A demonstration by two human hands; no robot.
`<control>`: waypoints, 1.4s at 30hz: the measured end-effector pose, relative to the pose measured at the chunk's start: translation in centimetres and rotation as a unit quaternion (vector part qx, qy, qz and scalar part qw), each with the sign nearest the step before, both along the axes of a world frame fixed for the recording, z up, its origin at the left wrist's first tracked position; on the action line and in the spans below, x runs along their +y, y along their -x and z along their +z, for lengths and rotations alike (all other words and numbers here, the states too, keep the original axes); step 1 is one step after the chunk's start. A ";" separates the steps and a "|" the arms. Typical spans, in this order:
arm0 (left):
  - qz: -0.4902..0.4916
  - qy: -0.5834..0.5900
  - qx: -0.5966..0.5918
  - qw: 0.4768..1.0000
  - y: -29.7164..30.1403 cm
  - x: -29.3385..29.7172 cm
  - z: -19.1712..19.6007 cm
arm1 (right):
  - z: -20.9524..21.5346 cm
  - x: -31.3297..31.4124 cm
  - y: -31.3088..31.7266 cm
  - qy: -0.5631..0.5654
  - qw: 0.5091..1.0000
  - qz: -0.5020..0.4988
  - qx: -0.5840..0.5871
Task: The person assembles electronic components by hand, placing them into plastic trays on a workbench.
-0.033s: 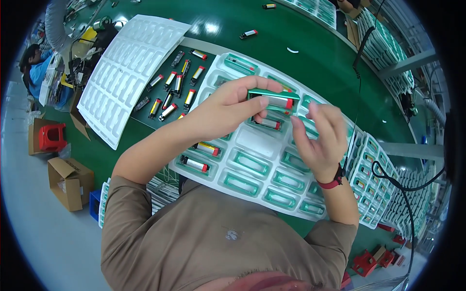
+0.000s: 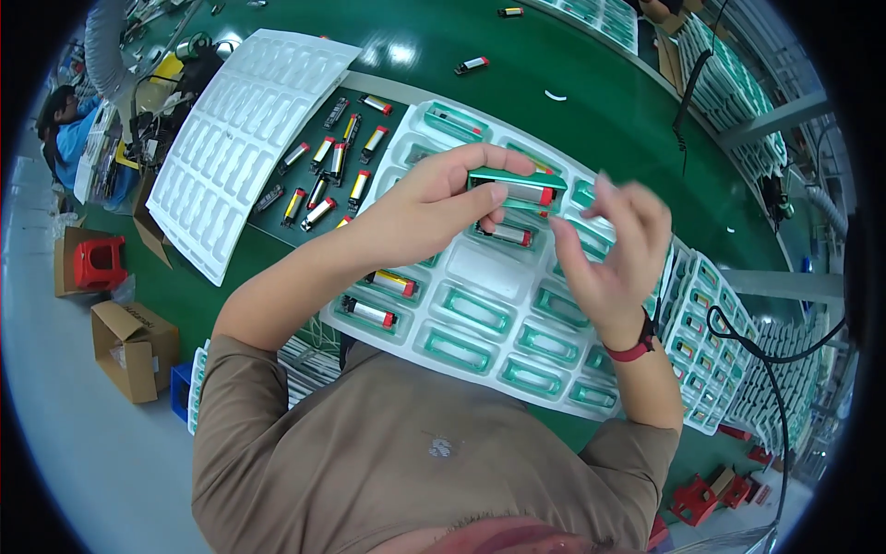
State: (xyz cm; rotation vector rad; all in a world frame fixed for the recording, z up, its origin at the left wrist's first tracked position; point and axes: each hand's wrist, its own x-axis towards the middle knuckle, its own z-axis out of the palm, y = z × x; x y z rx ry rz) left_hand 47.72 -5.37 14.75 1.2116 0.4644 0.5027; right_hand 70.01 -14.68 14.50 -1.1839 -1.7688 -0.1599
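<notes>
My left hand [image 2: 443, 198] grips a long green case [image 2: 519, 178] between thumb and fingers. Inside the case lies a silver battery cell [image 2: 528, 193] with a red end. To the right of it, my right hand [image 2: 614, 254] is raised with thumb and fingers apart, slightly blurred, holding nothing visible. Below both hands is a white moulded tray [image 2: 489, 266], with green cases [image 2: 475, 309] in many of its pockets. Some pockets hold red-ended cells, such as the silver cell [image 2: 369, 312] at the near left corner. My left hand covers part of the tray.
Several loose cells [image 2: 337, 166] lie left of the tray. Beyond them leans a stack of white trays [image 2: 249, 102]. A filled tray [image 2: 706, 342] and a black cable [image 2: 780, 360] are at right. Another person [image 2: 69, 129] sits far left.
My right hand has moved slightly up and to the right, away from the case. My left hand still holds the case and cell in nearly the same place.
</notes>
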 end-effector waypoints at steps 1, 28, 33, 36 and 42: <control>0.009 -0.013 0.010 1.000 -0.1 -0.1 0.1 | 0.7 0.1 0.0 -0.001 1.000 -0.002 0.001; 0.060 -0.604 0.186 0.772 -0.1 -1.7 -0.8 | -0.6 0.0 -0.1 0.090 0.976 0.080 -0.179; 0.072 -0.629 0.154 0.759 -0.1 -1.0 -1.7 | -0.9 -0.9 0.1 0.100 0.982 0.080 -0.142; 0.078 -0.616 0.101 0.777 0.5 -0.7 -0.8 | -1.0 -1.6 0.9 0.139 0.986 0.086 -0.035; -0.014 -0.410 0.010 0.912 2.2 0.3 -0.9 | -1.7 -1.9 1.2 0.256 0.939 0.140 0.185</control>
